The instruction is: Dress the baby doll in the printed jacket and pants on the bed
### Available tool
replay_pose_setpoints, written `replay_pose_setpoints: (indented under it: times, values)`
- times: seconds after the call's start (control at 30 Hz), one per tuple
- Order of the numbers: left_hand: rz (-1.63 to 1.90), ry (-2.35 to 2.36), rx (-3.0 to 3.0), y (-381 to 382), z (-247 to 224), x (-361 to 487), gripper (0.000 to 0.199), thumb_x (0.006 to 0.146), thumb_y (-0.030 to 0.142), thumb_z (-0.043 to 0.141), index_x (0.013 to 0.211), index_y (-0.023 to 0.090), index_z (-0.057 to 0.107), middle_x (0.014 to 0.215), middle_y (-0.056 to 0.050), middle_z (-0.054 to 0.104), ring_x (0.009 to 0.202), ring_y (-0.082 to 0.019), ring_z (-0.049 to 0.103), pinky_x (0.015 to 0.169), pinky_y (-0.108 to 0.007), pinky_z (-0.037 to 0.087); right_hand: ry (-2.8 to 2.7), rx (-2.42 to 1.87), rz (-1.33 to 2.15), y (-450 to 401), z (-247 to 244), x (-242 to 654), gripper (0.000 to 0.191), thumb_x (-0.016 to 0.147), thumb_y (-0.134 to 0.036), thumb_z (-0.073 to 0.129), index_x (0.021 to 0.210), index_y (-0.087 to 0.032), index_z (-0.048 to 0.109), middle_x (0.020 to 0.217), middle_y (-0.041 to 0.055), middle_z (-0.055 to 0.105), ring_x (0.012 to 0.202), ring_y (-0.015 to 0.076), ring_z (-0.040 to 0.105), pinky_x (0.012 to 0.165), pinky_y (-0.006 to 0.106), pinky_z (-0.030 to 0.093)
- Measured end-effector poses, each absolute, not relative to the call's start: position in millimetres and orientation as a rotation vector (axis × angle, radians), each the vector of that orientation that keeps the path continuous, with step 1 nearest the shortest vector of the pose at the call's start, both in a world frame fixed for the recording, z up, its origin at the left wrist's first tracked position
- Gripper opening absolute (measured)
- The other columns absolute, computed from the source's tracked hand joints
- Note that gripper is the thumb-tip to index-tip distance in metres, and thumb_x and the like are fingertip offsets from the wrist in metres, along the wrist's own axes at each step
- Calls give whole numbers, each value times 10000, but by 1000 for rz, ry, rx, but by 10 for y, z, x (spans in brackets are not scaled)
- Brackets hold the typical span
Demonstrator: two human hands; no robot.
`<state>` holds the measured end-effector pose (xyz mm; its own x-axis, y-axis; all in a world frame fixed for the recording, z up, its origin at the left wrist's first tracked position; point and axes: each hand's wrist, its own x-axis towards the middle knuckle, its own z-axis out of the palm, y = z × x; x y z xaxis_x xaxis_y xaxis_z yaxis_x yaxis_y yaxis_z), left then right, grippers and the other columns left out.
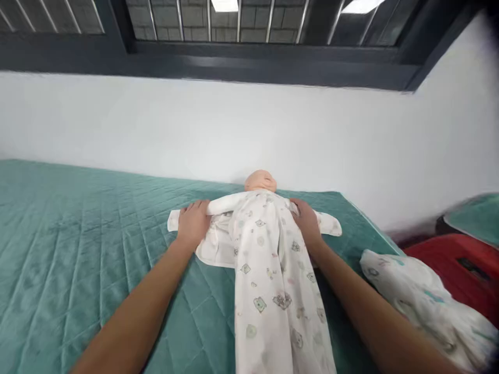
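Observation:
A baby doll (pixel 260 181) lies on its back on a green quilted bed cover, its head close to the wall. Over its body is a white baby garment (pixel 268 280) printed with small animal figures, hanging long toward me. The sleeves stretch out to both sides. My left hand (pixel 193 224) is closed around the left sleeve (pixel 224 204), near its cuff. On the other side, my right hand (pixel 306 221) is closed on the right sleeve (pixel 328 224), nearer the doll's shoulder. The doll's arms and legs are hidden under the cloth.
The green quilted cover (pixel 78 249) spreads widely to the left. A crumpled white printed cloth (pixel 421 296) lies at the lower right, beside a red item (pixel 456 259). Behind the bed rises a white wall (pixel 175 130) below a dark-framed barred window (pixel 253 65).

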<state>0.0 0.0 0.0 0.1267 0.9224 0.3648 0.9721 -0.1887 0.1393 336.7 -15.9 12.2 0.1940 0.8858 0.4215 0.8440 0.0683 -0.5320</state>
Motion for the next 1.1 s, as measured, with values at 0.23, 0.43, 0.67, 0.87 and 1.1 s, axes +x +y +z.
replay_pose_setpoints:
  times: [0.23,0.43,0.67,0.87,1.1]
  values:
    - [-563,-1935,-2261,-54,48,32,357,947,286,463,1284,237,568,1227,-78,671,1170,-297,596,916,-406,442,-1754,-1748,-113,-164,110,3455,405,832,-216,508,1213,-181,641,1195,127,698,1131,314,601,1044,467,392]
    - [-523,-1987,-2186,-90,62,82,379,938,261,437,1288,212,575,1223,-83,673,1133,-302,614,892,-426,447,-1815,-1679,-91,-174,76,3585,538,747,-81,457,1244,-198,628,1258,78,681,1217,278,570,1148,485,282]
    - [-523,-2014,-2086,-141,104,160,369,925,236,440,1264,198,580,1209,-88,680,1137,-306,609,961,-464,432,-1449,-1723,56,-127,18,3878,536,722,-110,442,1214,-175,645,1239,80,695,1164,272,618,1041,421,438]
    - [-642,-1963,-2035,-317,56,176,436,924,245,459,1337,121,526,1390,-164,580,1285,-349,509,1087,-540,370,-1435,-1739,149,-169,87,3848,415,791,-223,469,1141,-217,691,1157,57,732,1093,274,648,994,418,456]
    - [-1486,-2020,-2320,-614,633,969,237,952,342,480,1103,249,638,1163,-36,695,1093,-216,641,937,-357,528,-1456,-1795,157,-170,176,3815,363,830,-307,494,1095,-198,716,1093,81,751,1048,291,661,922,402,461]
